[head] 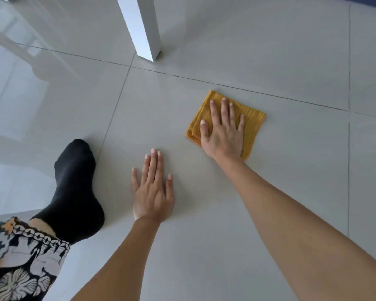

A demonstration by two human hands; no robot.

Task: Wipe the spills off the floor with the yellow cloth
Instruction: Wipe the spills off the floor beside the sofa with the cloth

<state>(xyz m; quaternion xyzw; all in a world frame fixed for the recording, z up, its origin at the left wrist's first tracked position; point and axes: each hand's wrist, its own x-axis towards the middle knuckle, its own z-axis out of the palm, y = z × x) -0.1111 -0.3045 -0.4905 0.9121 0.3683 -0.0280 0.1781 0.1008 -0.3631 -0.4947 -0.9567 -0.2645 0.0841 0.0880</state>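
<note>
A folded yellow cloth lies flat on the grey tiled floor, right of centre. My right hand presses down on it with the palm flat and the fingers spread, covering its left half. My left hand rests flat on the bare tile, nearer to me and to the left of the cloth, fingers apart and holding nothing. I cannot make out any spill on the glossy tiles around the cloth.
A white furniture leg stands on the floor beyond the cloth. My foot in a black sock is planted left of my left hand, with a patterned trouser leg at the bottom left. Grout lines cross the tiles.
</note>
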